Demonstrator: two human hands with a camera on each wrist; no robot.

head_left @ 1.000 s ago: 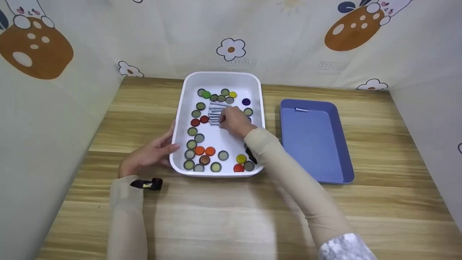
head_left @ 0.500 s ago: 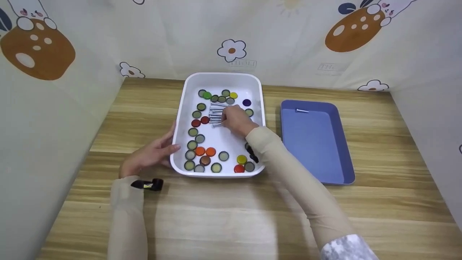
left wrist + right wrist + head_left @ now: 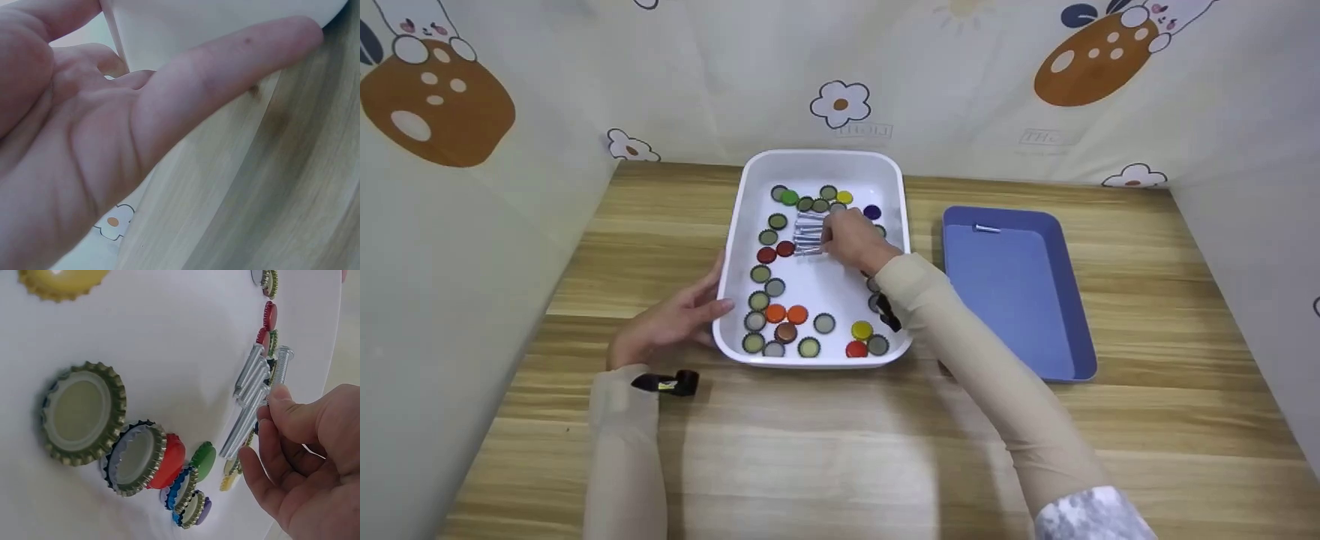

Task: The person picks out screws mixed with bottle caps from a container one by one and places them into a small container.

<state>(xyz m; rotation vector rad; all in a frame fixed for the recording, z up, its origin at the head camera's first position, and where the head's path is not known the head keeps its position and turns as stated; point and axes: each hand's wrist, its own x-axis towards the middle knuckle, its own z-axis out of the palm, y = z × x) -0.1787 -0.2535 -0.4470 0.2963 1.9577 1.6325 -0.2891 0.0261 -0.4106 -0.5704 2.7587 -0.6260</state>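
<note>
Two trays on my table [image 3: 795,457], going by the head view: the white tray [image 3: 829,289] in front of me and the blue tray [image 3: 1011,300] off to its right. A row of screws [image 3: 808,232] lies in the white tray, with caps [image 3: 824,323] scattered round it, and a lone screw [image 3: 987,228] sits near the far end of the blue tray. My right hand [image 3: 856,238] is down over one end of the row, fingers bunched, and from up here it hides its own grip. My left hand [image 3: 679,315] rests against the white tray's left side, thumb by the rim and apart from the other fingers.

Left wrist: not much to see, mostly palm and long straight fingers against the tray's outer wall. Nothing curled round anything that I can spot. How hard I'm pressing, I can't tell.

Right wrist is the good one. Thumb and fingertips are clamped together on a held screw [image 3: 282,370], flat head poking up past my thumb, right beside the rest of the row. Can't tell if it's fully off the tray floor.

As for feel, I'd guess light, stiff, basically unbreakable metal, but slim and slick enough to roll in a lazy pinch. I'd hold it mid-shank; out at the end like this it could tip. The head would make a decent stop if it slid. I'd reckon the caps are light too and would skid if nudged.
</note>
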